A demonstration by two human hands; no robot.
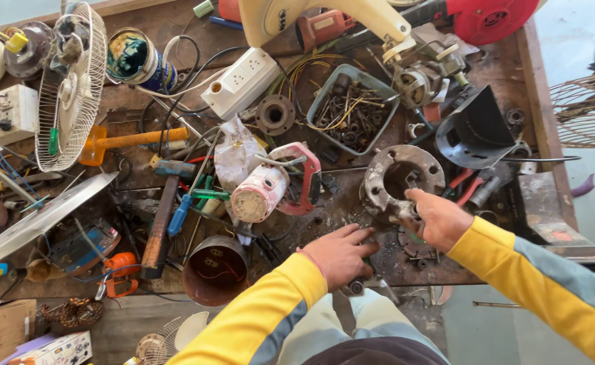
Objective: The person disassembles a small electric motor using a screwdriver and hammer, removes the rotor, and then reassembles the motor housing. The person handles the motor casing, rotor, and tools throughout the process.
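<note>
The right hand (441,220) grips a small metal part at the lower edge of the ring housing (399,177), a round grey casting with bolt holes that lies flat on the worktop (351,203), well right of centre. Its fingers are curled tight around the part, thumb toward the ring, which suggests a hold meant to keep the piece from turning. What exactly the part is stays hidden under the knuckles.

The left hand (340,255) lies palm down just beside it, at the near edge of the worktop, fingers spread and pointing toward the right hand. It presses on something dark below; whether it clasps a tool I cannot tell, though a bit of green shows between the two hands. The flat posture looks like bracing.

The ring sits close to the body, where both hands reach it with bent elbows. The clutter is pushed outward: a pink motor (260,191) with a red saw frame (304,177) to the left, a grey tray (351,108) of screws and wire behind, a hammer (160,216) and a rusty can (214,270) further left, red pliers (463,186) just right of the ring.
</note>
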